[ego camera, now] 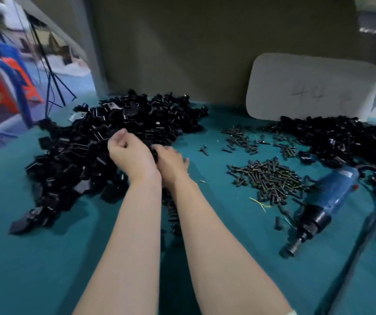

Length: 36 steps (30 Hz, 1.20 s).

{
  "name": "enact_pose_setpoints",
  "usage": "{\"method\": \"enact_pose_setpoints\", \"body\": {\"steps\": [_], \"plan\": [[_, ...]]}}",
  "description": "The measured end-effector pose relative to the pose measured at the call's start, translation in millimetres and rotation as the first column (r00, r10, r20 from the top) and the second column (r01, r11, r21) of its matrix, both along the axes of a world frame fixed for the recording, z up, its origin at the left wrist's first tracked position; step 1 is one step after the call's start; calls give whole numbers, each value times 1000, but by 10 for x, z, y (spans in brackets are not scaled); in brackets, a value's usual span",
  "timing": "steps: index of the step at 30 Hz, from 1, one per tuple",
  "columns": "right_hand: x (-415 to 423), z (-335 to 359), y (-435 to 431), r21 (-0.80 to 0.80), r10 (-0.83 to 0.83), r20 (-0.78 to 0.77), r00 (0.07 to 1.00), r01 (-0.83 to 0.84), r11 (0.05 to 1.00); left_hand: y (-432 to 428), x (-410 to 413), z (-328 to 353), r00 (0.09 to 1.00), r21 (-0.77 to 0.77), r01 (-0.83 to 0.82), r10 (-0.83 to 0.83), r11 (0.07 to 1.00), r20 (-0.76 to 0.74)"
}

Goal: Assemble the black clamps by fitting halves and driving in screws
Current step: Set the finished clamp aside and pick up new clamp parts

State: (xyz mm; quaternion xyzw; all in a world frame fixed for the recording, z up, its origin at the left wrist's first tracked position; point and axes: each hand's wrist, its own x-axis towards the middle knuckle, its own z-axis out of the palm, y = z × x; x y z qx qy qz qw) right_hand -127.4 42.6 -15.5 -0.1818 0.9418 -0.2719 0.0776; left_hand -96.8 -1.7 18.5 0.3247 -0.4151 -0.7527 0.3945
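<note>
Teal counter (46, 258), head view, some motion blur.

- Large pile of black clamp halves (87, 151) spreads over the left and middle of the counter, back to the wall.
- Both forearms reach forward side by side to the near right edge of that pile.
- Left hand (130, 153): fingers curled inward over the pile. Cannot tell whether anything is held inside the curl.
- Right hand (171, 160): just beside the left, back of the hand up, fingers pointing at a black piece (154, 153) between the two hands. The fingers meet the piece, but the blur hides whether they grip it.
- Heap of dark screws (266, 178) lies right of the hands, well apart from them. Looser scattered screws (239, 137) lie behind it.
- Second black pile (341, 142) sits at far right.
- Blue power screwdriver (328, 198) lies on its side just right of the screw heap, black nose toward the near edge. Its cord (362, 233) trails toward the near right.
- White card (312, 87) marked "44" leans against the back wall.
</note>
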Motion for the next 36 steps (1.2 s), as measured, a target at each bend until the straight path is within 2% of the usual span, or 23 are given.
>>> {"method": "enact_pose_setpoints", "body": {"steps": [5,7,9,12,16,18,19,22,25,27,29,30,33,36], "plan": [[-33,-101,6,-77,-105,-91,990,98,992,74,-32,-44,998,-38,43,-41,998,41],[-28,-65,133,-252,-181,-61,982,161,954,148,-51,-44,994,-68,89,-84,994,65],[-50,41,373,-454,-280,-32,959,236,859,281,-95,-62,973,-155,208,-187,966,138],[-114,235,904,-599,-390,-75,918,272,753,627,-206,-62,864,-267,486,-410,832,293],[-75,341,1649,-645,-523,-163,837,310,698,1226,-392,20,667,-217,730,-609,648,428],[-43,350,1970,-677,-596,-142,790,362,641,1549,-461,38,592,-164,796,-693,583,411],[-40,361,2107,-673,-612,-123,781,387,630,1711,-490,43,565,-114,818,-749,564,347],[-101,368,2465,-574,-593,-93,800,444,689,2081,-576,42,563,45,819,-817,572,125],[-279,318,2715,-394,-634,-102,767,554,733,2263,-711,-23,618,132,775,-785,618,50],[-463,252,2787,-186,-678,-84,730,657,730,2324,-785,-56,664,230,732,-747,642,-28],[-642,193,2768,39,-685,-23,728,685,727,2343,-837,-79,686,310,713,-717,629,-121],[-714,174,2741,100,-689,24,724,684,722,2334,-858,-83,688,345,711,-708,613,-160],[-851,126,2699,181,-716,128,687,693,697,2277,-909,-73,648,400,746,-718,532,-253],[-882,62,2698,200,-750,101,654,725,659,2225,-905,-63,623,420,767,-720,486,-304]]}}
